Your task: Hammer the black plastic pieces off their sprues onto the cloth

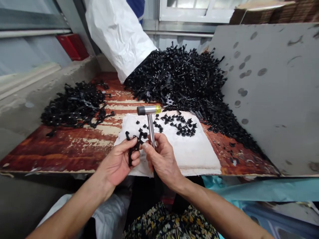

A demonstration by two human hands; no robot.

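Note:
My left hand (119, 163) is closed around a black plastic strip of parts (133, 148), held over the near edge of a white cloth pad (199, 152). My right hand (161, 159) grips the metal handle of a small hammer (149, 114), whose head with a yellow tip stands upright above the pad. The right thumb and fingers also touch the black strip. Several small black round pieces (183, 127) lie scattered on the pad behind the hammer.
A big heap of black plastic strips (189, 79) fills the back of the worn red board (64, 146); a smaller heap (74, 104) lies at left. A grey panel (271, 93) leans at right. A white bag (119, 36) hangs at the back.

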